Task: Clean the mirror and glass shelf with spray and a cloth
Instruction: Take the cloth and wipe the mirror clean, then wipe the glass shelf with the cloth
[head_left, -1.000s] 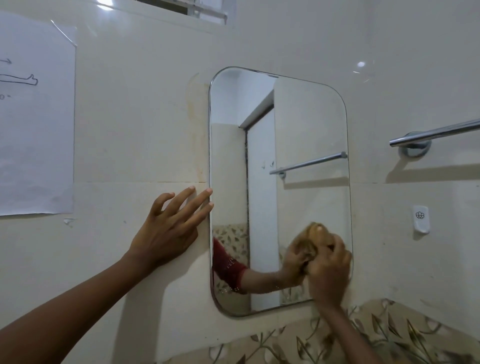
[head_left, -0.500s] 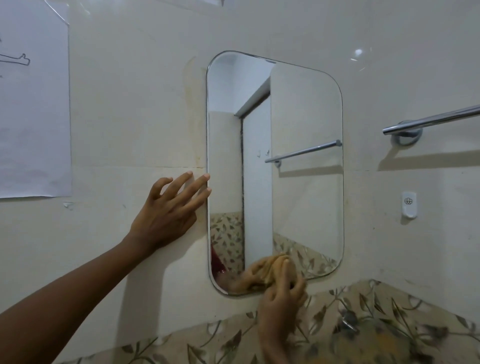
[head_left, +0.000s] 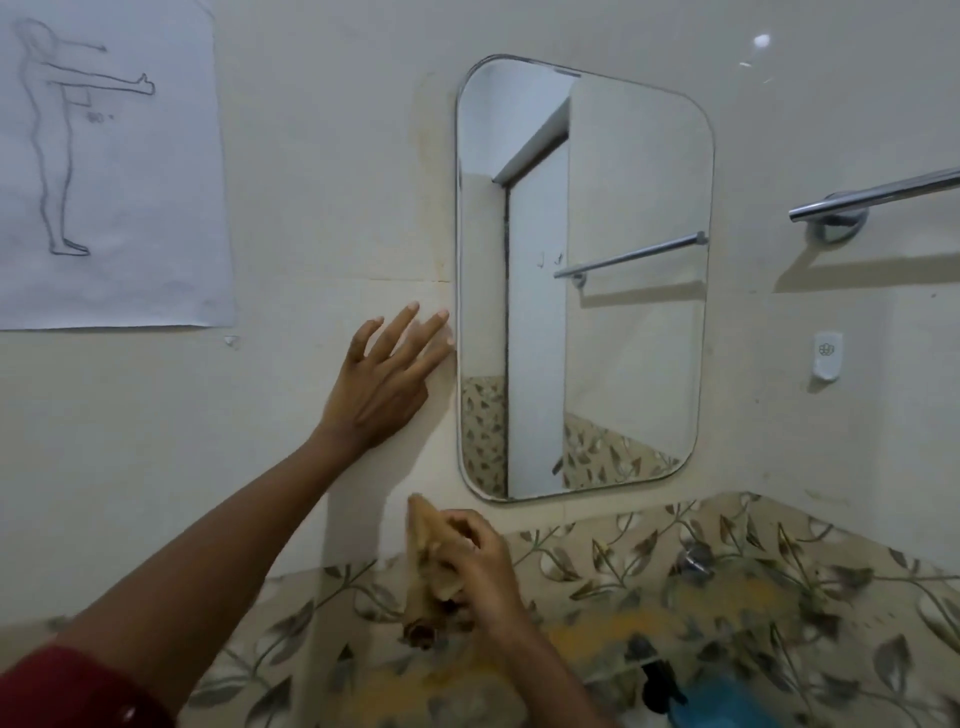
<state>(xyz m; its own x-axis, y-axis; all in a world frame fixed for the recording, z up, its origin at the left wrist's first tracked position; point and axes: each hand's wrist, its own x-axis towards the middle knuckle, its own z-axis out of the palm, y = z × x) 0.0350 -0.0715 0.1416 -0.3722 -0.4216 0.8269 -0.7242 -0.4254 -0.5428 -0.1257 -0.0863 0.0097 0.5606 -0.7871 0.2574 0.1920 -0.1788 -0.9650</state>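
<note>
1. Mirror (head_left: 623, 338): upright on the wall at centre frame, with rounded corners and a thin bright rim. Bare wall shows along all four edges. The widest open stretch is to its left, between the rim and the paper (head_left: 130, 208) in the upper left.
2. Right of the mirror: a towel bar (head_left: 883, 195) juts in from the right edge, well apart from the rim. A small white fitting (head_left: 827, 356) sits on the wall below it.
3. Below the mirror: a leaf-pattern tile band (head_left: 779, 545) runs across the lower frame. A blue item (head_left: 727, 706) with a black top lies at the bottom edge, too blurred to identify.
4. Left hand (head_left: 384, 384): released, flat on the wall with its fingers spread. The fingertips are just beside the mirror's left edge, and contact with the rim cannot be confirmed.
5. Right hand (head_left: 478, 566): grasping a tan cloth (head_left: 431, 561) below the mirror's lower left corner. The cloth is off the glass and hangs bunched from the fingers.
6. Red sleeve (head_left: 78, 691): lower left corner, on the left arm.
7. Writing: the paper bears a pencil outline of a standing figure with arms held forward, and a faint mark beside it is unreadable. The fitting carries a small emblem, not legible.
</note>
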